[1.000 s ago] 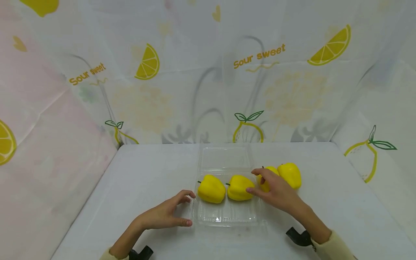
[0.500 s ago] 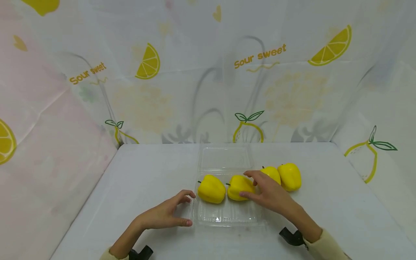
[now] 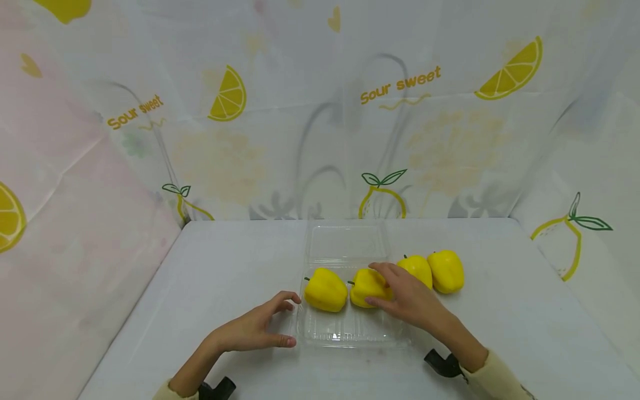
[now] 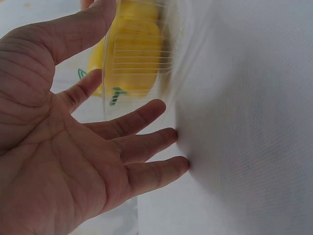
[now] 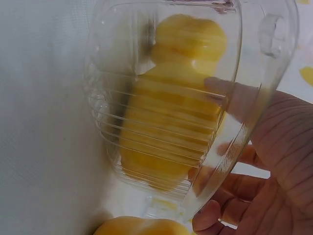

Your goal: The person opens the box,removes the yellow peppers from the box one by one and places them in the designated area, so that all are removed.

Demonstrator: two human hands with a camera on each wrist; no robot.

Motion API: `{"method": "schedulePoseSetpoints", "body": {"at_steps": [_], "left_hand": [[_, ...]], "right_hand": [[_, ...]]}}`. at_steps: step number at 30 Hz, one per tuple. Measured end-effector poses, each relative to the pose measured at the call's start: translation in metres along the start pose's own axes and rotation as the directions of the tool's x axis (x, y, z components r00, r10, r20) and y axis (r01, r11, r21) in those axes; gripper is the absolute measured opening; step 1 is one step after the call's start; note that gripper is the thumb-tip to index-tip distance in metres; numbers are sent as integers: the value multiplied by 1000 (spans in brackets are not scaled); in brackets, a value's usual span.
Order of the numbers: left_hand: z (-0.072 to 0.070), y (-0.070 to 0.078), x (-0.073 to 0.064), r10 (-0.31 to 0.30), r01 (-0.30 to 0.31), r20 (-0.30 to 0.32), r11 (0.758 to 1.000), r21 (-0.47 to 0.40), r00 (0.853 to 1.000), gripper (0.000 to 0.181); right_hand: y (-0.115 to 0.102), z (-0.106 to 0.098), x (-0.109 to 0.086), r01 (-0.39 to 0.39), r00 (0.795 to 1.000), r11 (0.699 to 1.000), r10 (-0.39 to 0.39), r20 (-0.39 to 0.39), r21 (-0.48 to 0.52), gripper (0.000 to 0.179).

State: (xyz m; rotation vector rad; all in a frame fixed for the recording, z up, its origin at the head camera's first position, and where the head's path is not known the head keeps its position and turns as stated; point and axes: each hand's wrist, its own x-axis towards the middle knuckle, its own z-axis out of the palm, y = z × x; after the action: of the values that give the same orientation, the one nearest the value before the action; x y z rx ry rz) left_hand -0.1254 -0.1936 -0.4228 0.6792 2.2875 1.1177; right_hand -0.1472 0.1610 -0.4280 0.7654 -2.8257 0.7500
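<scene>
Two yellow bell peppers lie side by side in a clear plastic clamshell box [image 3: 350,333], its lid [image 3: 346,243] folded back. My right hand [image 3: 411,297] reaches over the box's right wall, thumb and fingers curled round the right-hand bell pepper [image 3: 366,289]. In the right wrist view its thumb lies against that pepper, seen through the ribbed wall. The left-hand bell pepper [image 3: 326,290] sits apart from both hands. Beside the box's left wall, my left hand [image 3: 256,325] rests with relaxed, spread fingers, index fingertip right at the rim and lower fingertips down at the table.
Two more yellow bell peppers lie on the white table to the right of the box: a nearer pepper [image 3: 419,269], partly behind my right hand, and a farther pepper [image 3: 446,271]. A printed cloth backdrop [image 3: 280,155] stands along the table's back and sides.
My right hand has shifted left over the box's right wall and farther onto the right-hand bell pepper. The left hand and the peppers have stayed put.
</scene>
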Motion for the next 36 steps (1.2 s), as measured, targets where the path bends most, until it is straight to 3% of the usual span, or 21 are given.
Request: {"method": "schedulePoseSetpoints", "body": {"at_steps": [16, 36], "left_hand": [[0, 1, 0, 13, -13, 3, 1000, 0, 1000, 69], [-1, 2, 0, 6, -6, 6, 1000, -7, 1000, 70]], "right_hand": [[0, 4, -1, 108, 994, 988, -110, -16, -108, 64], [-4, 0, -4, 67, 995, 996, -71, -70, -52, 74]]}}
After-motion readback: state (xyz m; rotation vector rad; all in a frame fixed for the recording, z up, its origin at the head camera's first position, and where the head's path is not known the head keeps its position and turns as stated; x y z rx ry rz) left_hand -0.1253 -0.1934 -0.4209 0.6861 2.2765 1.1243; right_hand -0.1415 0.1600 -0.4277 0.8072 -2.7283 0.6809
